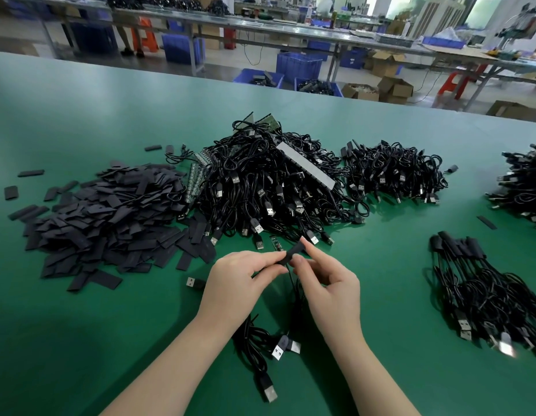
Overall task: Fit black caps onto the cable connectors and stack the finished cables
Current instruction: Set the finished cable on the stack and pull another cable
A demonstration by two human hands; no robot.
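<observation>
Left hand: your left hand [241, 276] pinches the near end of the cap [290, 256] between thumb and fingers.
Right hand: your right hand [326, 280] pinches the cap's far end, index finger laid along it; hands almost touching.
Cap: short, flat, matte black sleeve, tilted up to the right, held just above the table [80, 115].
Cable: thin black cable [292, 280] hangs from the cap down between your wrists.
Board: small green board [277, 244] lies just beyond the cap.
Caps: loose pile [110, 217] to your left.
Cables: big tangle [266, 181] ahead, USB plugs showing.
Stack: capped cables [482, 283] laid side by side on the right.
</observation>
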